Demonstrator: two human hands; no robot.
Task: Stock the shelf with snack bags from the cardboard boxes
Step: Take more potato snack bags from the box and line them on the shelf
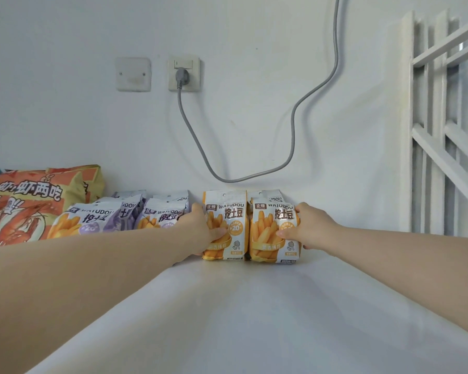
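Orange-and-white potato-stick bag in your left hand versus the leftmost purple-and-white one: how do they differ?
The orange-and-white potato-stick bag has orange trim; the purple-and-white potato-stick bag has purple. The orange one stands upright in the grip of the left hand; the purple one leans back, untouched. Both carry the same WATUDOU print and fries picture. The right hand grips a second orange bag.

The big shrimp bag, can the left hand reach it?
Probably yes, once it lets go: the left hand now grips an orange bag, and the shrimp bag lies further left past the purple bags, its top uncovered.
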